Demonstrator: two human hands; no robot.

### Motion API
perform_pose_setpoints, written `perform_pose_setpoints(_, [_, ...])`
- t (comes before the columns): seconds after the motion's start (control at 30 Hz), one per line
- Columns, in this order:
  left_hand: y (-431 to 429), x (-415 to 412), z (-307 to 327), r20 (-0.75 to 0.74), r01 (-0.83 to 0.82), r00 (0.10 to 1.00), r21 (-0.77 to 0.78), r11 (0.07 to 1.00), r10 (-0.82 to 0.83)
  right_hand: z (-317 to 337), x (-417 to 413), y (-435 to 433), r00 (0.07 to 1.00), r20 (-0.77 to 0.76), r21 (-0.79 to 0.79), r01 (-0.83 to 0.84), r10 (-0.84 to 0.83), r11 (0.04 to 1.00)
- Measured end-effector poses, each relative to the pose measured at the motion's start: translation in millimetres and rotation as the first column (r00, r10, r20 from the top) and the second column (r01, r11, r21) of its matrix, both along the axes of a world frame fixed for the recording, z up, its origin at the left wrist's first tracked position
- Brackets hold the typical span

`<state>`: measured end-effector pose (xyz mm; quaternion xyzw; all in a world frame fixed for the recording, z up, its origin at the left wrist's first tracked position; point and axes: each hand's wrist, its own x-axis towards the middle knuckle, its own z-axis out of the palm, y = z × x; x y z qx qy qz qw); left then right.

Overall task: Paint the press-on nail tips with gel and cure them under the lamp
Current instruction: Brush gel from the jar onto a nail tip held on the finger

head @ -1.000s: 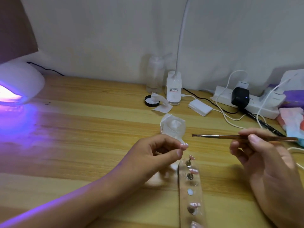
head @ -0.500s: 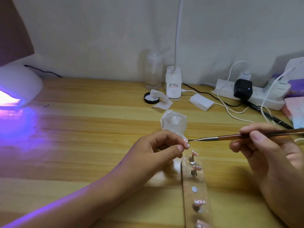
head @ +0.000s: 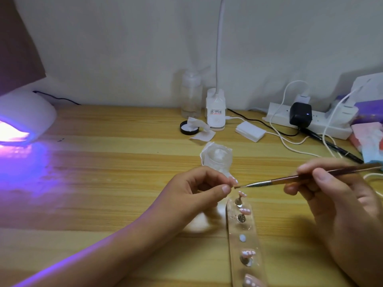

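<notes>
My left hand point(head: 199, 191) pinches a small pink nail tip point(head: 233, 180) between thumb and fingers above the desk. My right hand point(head: 335, 201) holds a thin brown brush point(head: 294, 178) almost level, its bristle end touching the held tip. Below them lies a clear acrylic holder strip point(head: 251, 237) with several pink nail tips on metal stands, such as one point(head: 245, 211) near its far end. The white curing lamp point(head: 24, 114) stands at the far left, glowing purple onto the wood.
A clear dish wrapped in white tissue point(head: 216, 155) sits just beyond my hands. Further back are a clear bottle point(head: 191, 94), a desk-lamp base point(head: 215, 109), a black lid point(head: 187, 128), wipes point(head: 249, 131), and a power strip point(head: 310, 121) with cables at right.
My right hand has brought the brush leftward and down until its tip meets the nail tip pinched by my left hand. The left hand has barely moved.
</notes>
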<state>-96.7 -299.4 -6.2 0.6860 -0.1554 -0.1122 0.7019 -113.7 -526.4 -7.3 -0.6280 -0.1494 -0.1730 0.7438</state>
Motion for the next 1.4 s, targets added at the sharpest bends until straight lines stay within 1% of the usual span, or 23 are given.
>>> perform_pose_setpoints(0.13, [-0.2,0.9,-1.9,-0.054,-0.024,0.998,-0.018,1.0,0.023,-0.4,1.5,-2.9,0.999,0.028,0.035,0.044,-0.045,0.998])
perform_pose_setpoints(0.23, [0.5,1.5,-4.2,-0.051,-0.025,0.998,0.002,1.0,0.025,-0.3,0.2,-1.3,0.998,0.058,-0.011,0.039,-0.038,0.999])
perform_pose_setpoints(0.37, [0.3,0.9,-5.7,-0.038,-0.055,0.998,0.037,0.998,0.057,-2.9,0.4,-0.8,0.997,0.057,-0.071,0.054,-0.05,0.996])
perform_pose_setpoints(0.47, [1.0,0.4,-6.0,-0.039,-0.044,0.998,0.033,0.998,0.045,-2.6,2.5,-0.2,0.995,0.074,-0.113,0.08,-0.072,0.99])
perform_pose_setpoints(0.57, [0.9,-1.1,-4.9,-0.039,-0.012,0.999,0.011,1.0,0.013,-3.4,3.1,-1.4,0.993,0.107,-0.141,0.072,-0.057,0.987])
perform_pose_setpoints(0.7, [-0.2,-1.3,-4.0,-0.03,-0.02,0.999,0.037,0.999,0.021,-5.4,4.0,-4.3,0.994,0.091,-0.132,0.075,-0.063,0.988])
perform_pose_setpoints(0.8, [0.3,-0.3,-3.4,-0.03,-0.017,0.999,0.029,0.999,0.017,-6.0,4.5,-5.4,0.994,0.078,-0.126,0.083,-0.074,0.989])
perform_pose_setpoints(1.0, [-0.1,0.1,-4.1,-0.038,-0.027,0.999,0.036,0.999,0.028,-4.8,3.3,-4.6,0.994,0.078,-0.064,0.079,-0.074,0.995])
perform_pose_setpoints(1.3, [0.0,-0.7,-3.9,-0.04,-0.056,0.998,0.051,0.997,0.058,-4.2,0.9,-1.3,0.997,0.033,-0.137,0.068,-0.064,0.988])
perform_pose_setpoints(1.4, [0.6,-0.7,-3.1,-0.044,-0.051,0.998,0.033,0.998,0.052,-4.4,1.7,-1.3,0.998,0.02,-0.171,0.064,-0.062,0.983])
